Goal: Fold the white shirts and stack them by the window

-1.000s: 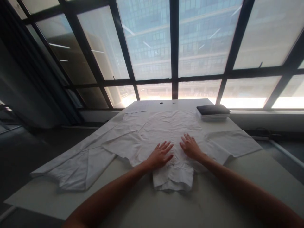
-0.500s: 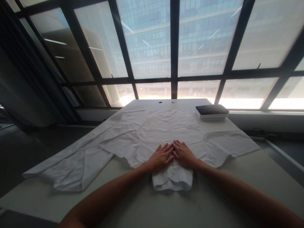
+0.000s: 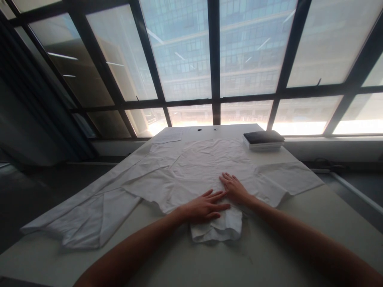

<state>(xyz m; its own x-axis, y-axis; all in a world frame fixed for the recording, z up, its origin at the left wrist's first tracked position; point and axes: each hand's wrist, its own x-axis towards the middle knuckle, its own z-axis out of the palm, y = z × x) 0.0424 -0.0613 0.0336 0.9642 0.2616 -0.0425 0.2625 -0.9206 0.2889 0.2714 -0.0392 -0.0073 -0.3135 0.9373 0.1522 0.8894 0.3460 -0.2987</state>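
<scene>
A white shirt (image 3: 209, 163) is spread on the white table, its sides reaching out left and right. Its narrow near end (image 3: 217, 234), which looks like a collar, points towards me with a slightly raised, wavy edge. My left hand (image 3: 205, 206) lies flat across the cloth just above that end, fingers spread and pointing right. Farther up rests my right hand (image 3: 235, 189), palm down with fingers stretched out on the fabric. The left fingertips are close against the right hand. Neither hand grips the cloth, and the fabric under the palms is hidden.
More white cloth (image 3: 83, 223) lies folded along the left side of the table (image 3: 278, 239). At the far right sits a stack of folded cloth (image 3: 263, 140) with a dark top piece. A paper sheet (image 3: 167, 136) lies far left, before large windows (image 3: 179, 48).
My left hand has slid nearer to me and turned so its fingers point right, spread wider. My right hand has shifted slightly forward. The view has tilted a little.
</scene>
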